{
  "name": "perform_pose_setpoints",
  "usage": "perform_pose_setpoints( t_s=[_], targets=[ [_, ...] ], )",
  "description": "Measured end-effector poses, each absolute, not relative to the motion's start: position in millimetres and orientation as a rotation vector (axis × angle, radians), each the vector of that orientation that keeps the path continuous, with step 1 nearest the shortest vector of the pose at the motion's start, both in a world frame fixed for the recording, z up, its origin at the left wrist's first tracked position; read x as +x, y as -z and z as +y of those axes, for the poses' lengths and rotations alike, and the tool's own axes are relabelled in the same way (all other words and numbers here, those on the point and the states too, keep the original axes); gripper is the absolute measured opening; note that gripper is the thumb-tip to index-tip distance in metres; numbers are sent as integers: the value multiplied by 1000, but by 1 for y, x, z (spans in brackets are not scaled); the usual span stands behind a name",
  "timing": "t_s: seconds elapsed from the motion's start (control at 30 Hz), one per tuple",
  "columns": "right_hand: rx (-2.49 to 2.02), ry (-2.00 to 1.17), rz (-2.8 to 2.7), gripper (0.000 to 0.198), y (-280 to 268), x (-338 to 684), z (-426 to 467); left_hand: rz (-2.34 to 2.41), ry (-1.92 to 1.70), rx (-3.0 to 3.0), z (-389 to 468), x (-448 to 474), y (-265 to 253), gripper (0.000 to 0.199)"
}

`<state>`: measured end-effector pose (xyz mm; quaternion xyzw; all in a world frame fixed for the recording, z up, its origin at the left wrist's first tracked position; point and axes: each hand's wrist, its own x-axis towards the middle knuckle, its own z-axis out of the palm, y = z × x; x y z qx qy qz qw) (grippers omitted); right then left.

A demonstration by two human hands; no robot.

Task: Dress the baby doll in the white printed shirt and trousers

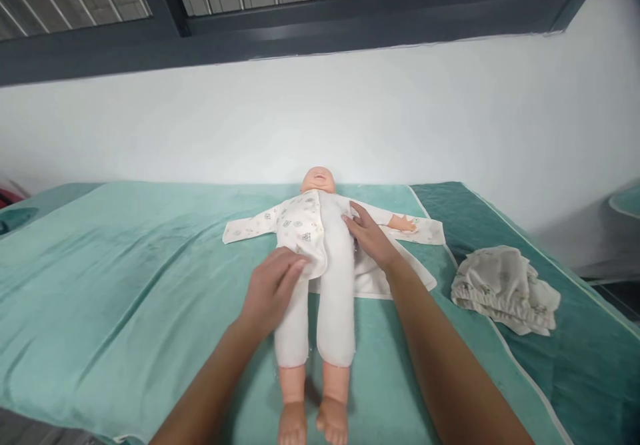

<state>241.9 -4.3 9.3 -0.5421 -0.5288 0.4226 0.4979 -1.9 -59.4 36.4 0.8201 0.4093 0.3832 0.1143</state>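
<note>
A baby doll (337,285) with a white cloth body lies on its back, head at the wall and feet toward me. Under and around it is a white printed baby shirt (299,222). The shirt's left front panel covers part of the chest, while the right panel (380,278) lies spread on the bed. My left hand (275,288) is closed on the lower edge of the left panel. With its fingers apart, my right hand (369,233) rests at the doll's side near the armpit. The doll's hand (403,223) on the right shows on top of the flat sleeve (429,230).
A folded printed cloth garment with a gathered edge (505,288) lies to the right. The light green bed cover (150,285) meets a darker green one (575,365). Behind the bed rises a white wall (300,118) below a barred window with a dark frame (350,25).
</note>
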Motion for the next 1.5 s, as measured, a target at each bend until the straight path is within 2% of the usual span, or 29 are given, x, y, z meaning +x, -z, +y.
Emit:
perform_pose_setpoints(
  t_s=[0.1, 0.23, 0.33, 0.47, 0.53, 0.63, 0.73, 0.87, 1.07, 1.3, 1.5],
  targets=[
    [-1307, -1016, -1282, 75, -9, 241, -4, 1554, -1288, 2283, -23, -26, -17, 30],
    [-1329, -1003, -1285, 74, -11, 239, -4, 2100, -886, 2254, 27, -64, 6, 56],
    [-1333, -1002, -1285, 74, -9, 240, -3, 2232, -612, 2103, 47, -80, 10, 57],
    [-1352, -979, -1307, 74, -5, 243, -2, 2281, -574, 2045, 59, -88, 9, 60],
    [-1438, -863, -1342, 68, -5, 244, -3, 2312, -600, 2015, 63, -90, 9, 61],
    [-1608, -472, -1406, 48, -12, 241, -8, 2336, -633, 1987, 66, -91, 10, 60],
    [-1574, -228, -1401, 42, -26, 230, -8, 2370, -651, 1977, 65, -89, 10, 58],
    [-1523, -341, -1465, 33, -50, 207, 14, 2382, -644, 1958, 61, -87, 9, 60],
    [-1728, -342, -1652, 47, -75, 177, 59, 2391, -660, 1918, 59, -87, 8, 63],
    [-1553, -614, -1689, 34, -66, 184, 68, 2407, -670, 1916, 61, -89, 10, 63],
    [-1451, -635, -1359, 33, -55, 193, 60, 2404, -683, 1937, 59, -88, 9, 62]
  ],
)
